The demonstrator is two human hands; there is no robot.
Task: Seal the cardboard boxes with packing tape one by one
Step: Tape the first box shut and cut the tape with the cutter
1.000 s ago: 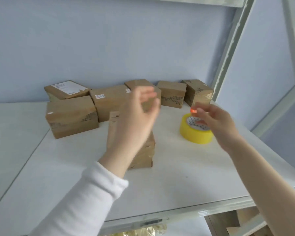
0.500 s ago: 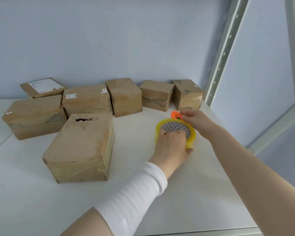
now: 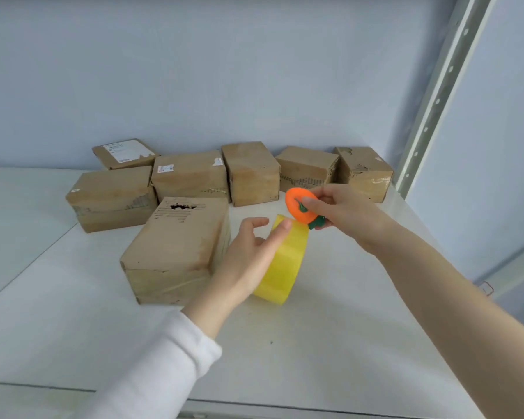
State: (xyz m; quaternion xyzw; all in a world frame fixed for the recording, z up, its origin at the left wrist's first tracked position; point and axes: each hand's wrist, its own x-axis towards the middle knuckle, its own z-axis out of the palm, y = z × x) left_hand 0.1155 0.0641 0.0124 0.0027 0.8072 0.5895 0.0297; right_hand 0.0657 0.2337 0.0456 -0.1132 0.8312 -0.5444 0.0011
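A yellow roll of packing tape stands on edge above the white shelf, and my left hand grips it from the left with a finger over its top rim. My right hand pinches a round orange cutter with a green stem just above the roll's upper edge. Beside the roll on the left lies a brown cardboard box with a torn black mark on top.
Several more cardboard boxes stand in a row along the blue back wall. The white shelf surface runs to a front edge at the bottom. A grey perforated metal upright rises at the right.
My left hand has tipped the tape roll from flat up onto its edge and drawn it nearer the box. My right hand has raised the orange cutter above the roll.
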